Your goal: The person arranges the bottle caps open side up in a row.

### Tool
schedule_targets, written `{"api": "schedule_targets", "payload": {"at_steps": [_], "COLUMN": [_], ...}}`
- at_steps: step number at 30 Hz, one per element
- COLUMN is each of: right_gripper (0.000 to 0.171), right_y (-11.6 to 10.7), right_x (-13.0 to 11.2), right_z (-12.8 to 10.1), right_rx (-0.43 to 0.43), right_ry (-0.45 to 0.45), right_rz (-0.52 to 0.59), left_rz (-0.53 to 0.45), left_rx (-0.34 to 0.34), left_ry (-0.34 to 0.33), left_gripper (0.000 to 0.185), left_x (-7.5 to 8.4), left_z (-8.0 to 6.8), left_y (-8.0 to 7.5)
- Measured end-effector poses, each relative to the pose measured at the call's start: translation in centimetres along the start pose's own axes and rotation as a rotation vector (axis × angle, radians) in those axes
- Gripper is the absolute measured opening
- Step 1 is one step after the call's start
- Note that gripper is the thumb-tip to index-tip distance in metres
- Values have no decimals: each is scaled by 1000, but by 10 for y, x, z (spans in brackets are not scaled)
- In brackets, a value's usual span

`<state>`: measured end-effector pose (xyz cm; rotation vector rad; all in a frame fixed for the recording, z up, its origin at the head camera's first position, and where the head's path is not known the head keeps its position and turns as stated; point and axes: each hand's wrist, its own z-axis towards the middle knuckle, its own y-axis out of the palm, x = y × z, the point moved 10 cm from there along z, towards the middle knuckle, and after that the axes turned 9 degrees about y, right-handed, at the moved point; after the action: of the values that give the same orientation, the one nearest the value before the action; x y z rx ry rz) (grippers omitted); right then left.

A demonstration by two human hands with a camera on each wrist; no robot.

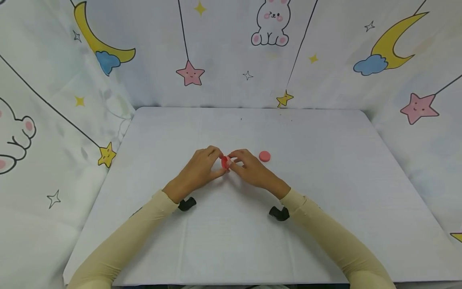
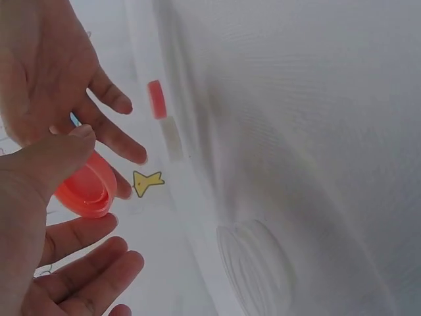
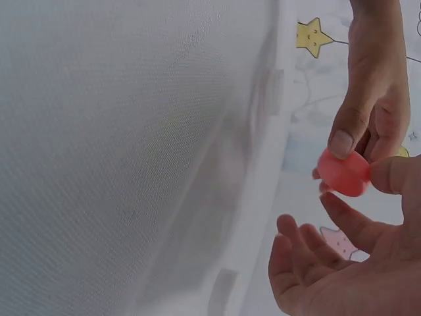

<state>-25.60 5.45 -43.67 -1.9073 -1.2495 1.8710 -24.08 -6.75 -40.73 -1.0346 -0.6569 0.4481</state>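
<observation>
Both hands [image 1: 227, 166] fingertip-pinching red cap [image 1: 225, 162].

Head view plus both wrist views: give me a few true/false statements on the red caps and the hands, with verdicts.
1. Both hands pinch one small red round plastic cap between them. True: the left hand and the right hand meet on it above the white table.
2. A second pink-red round cap lies on the table beside the right hand. True.
3. The second cap is stacked on the held cap. False: it lies apart, untouched.
4. The left wrist view shows the held cap's hollow inside. True.
5. The right hand is curled into a fist. False: its thumb touches the cap, the other fingers are spread loosely.
</observation>
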Motion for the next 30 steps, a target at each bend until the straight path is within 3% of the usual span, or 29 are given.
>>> {"api": "schedule_targets", "payload": {"at_steps": [8, 13, 19, 30], "right_gripper": [41, 40, 36, 31], "right_y": [0, 5, 10, 17], "right_x": [-7, -3, -1, 1], "right_z": [-4, -3, 1, 5], "right_rx": [24, 16, -14, 36], "right_ry": [-133, -125, -117, -153], "right_rz": [-153, -240, -301, -446], "left_rz": [-22, -11, -27, -17], "left_rx": [-37, -83, -87, -126], "left_ry": [25, 22, 50, 40], "left_gripper": [36, 34, 32, 37], "left_x": [0, -2, 0, -3], "left_z": [-2, -3, -4, -6], "left_y": [6, 13, 16, 26]}}
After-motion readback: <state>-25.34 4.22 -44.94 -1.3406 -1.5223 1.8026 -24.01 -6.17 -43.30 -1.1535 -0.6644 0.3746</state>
